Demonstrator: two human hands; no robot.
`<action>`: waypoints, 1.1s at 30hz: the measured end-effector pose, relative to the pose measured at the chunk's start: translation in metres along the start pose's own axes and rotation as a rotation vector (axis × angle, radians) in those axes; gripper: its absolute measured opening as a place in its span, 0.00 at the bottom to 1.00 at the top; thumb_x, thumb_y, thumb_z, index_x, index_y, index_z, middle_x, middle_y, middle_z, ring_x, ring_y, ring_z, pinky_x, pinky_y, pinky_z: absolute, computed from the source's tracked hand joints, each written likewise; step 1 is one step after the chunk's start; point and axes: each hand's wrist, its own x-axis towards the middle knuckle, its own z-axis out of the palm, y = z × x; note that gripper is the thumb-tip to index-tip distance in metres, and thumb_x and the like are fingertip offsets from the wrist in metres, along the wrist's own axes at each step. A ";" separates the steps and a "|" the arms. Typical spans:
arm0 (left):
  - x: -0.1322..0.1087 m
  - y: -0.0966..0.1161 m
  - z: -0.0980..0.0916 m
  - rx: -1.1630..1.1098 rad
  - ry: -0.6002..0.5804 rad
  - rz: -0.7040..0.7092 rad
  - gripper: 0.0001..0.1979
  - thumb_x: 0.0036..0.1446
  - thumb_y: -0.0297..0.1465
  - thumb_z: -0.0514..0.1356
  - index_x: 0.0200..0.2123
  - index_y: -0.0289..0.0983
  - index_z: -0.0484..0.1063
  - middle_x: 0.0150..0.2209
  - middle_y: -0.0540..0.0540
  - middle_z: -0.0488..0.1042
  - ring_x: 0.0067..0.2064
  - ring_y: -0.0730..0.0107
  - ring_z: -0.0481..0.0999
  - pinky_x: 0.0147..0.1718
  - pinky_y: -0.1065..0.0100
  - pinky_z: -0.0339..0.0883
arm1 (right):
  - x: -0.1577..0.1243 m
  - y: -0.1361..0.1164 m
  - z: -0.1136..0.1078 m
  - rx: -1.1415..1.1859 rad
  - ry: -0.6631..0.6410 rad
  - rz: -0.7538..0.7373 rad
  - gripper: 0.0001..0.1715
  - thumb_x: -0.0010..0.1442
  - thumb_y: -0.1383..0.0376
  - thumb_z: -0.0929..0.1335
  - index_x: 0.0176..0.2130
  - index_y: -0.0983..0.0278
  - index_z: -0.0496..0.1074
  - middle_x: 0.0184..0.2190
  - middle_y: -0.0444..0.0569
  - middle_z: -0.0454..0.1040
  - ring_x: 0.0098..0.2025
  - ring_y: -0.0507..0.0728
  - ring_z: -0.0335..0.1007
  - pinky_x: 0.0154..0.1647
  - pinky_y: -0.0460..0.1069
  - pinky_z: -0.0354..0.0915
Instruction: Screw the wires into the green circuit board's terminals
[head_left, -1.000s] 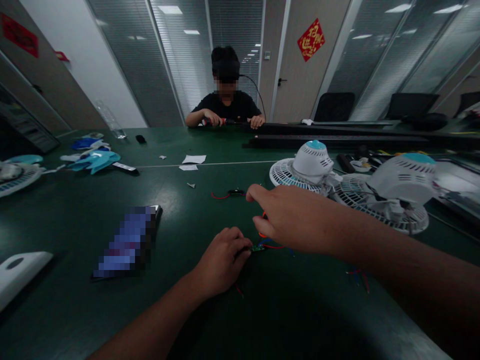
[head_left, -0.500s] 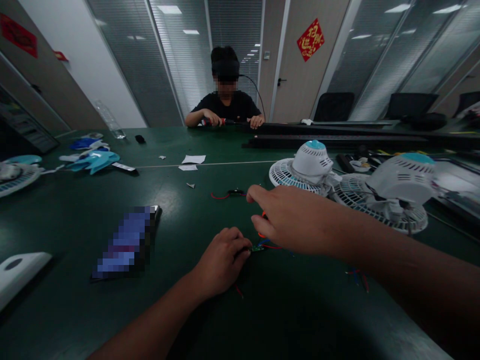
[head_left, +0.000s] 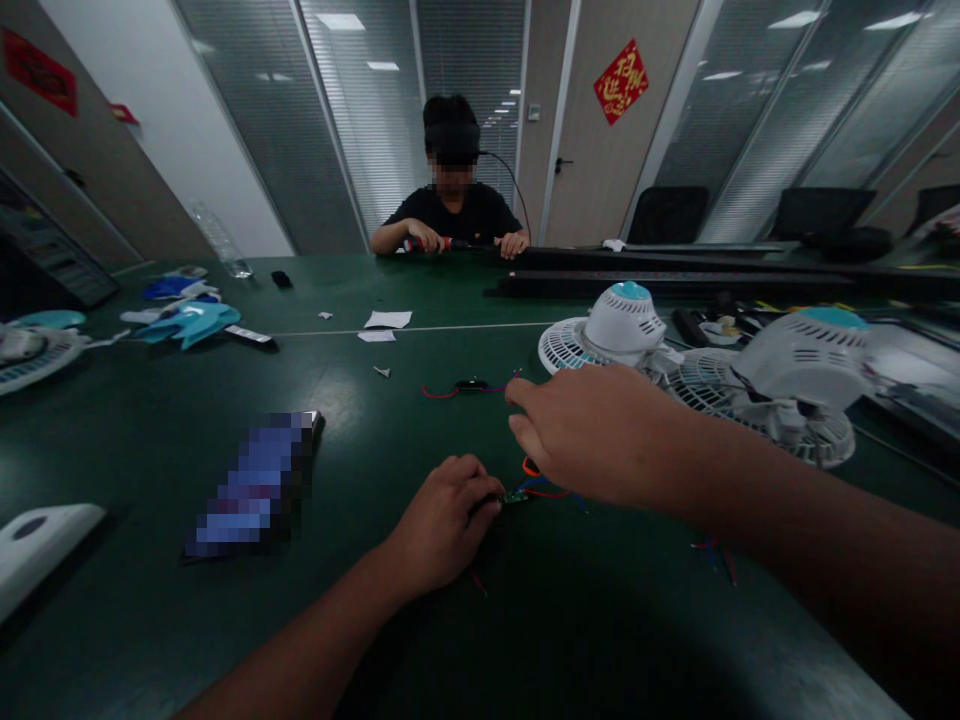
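My left hand (head_left: pixel 442 520) rests on the green table (head_left: pixel 360 380), fingers curled, pinching a small green circuit board (head_left: pixel 514 496) that has red and blue wires (head_left: pixel 544 488) attached. My right hand (head_left: pixel 592 435) hovers just beyond it with its fingers drawn together. Its fingertips are at the end of a thin wire that leads to a small black part (head_left: pixel 472 384) with a red lead. That part lies on the table in front of the fingertips.
Two white desk fans (head_left: pixel 626 335) (head_left: pixel 795 385) lie face down on the right. A blurred phone-like object (head_left: pixel 255 480) lies on the left and a white device (head_left: pixel 37 540) at the far left. Paper scraps, blue parts and loose wire bits (head_left: pixel 712 555) lie around. A person sits across the table.
My right hand has drawn back a little to the right and lifted, uncovering the red wire loop beneath it. My left hand has stayed put.
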 end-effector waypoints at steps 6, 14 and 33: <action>0.000 0.000 0.000 -0.008 0.009 0.013 0.09 0.62 0.24 0.56 0.42 0.38 0.74 0.40 0.45 0.70 0.42 0.62 0.69 0.43 0.60 0.65 | 0.000 -0.004 -0.004 0.125 -0.023 0.002 0.21 0.59 0.64 0.60 0.50 0.67 0.69 0.27 0.55 0.76 0.27 0.62 0.72 0.21 0.50 0.47; 0.000 0.001 0.000 -0.007 0.003 0.006 0.09 0.62 0.24 0.56 0.42 0.38 0.74 0.40 0.45 0.70 0.42 0.62 0.69 0.43 0.60 0.65 | 0.001 -0.002 -0.003 0.181 -0.014 -0.003 0.21 0.59 0.64 0.62 0.52 0.66 0.67 0.29 0.54 0.76 0.29 0.61 0.71 0.22 0.50 0.49; 0.000 -0.001 0.002 -0.023 0.021 0.012 0.09 0.62 0.24 0.56 0.41 0.39 0.75 0.41 0.46 0.70 0.43 0.62 0.70 0.43 0.60 0.65 | 0.001 -0.003 -0.001 0.224 0.021 0.006 0.23 0.58 0.64 0.66 0.52 0.67 0.66 0.27 0.50 0.74 0.27 0.57 0.69 0.22 0.49 0.50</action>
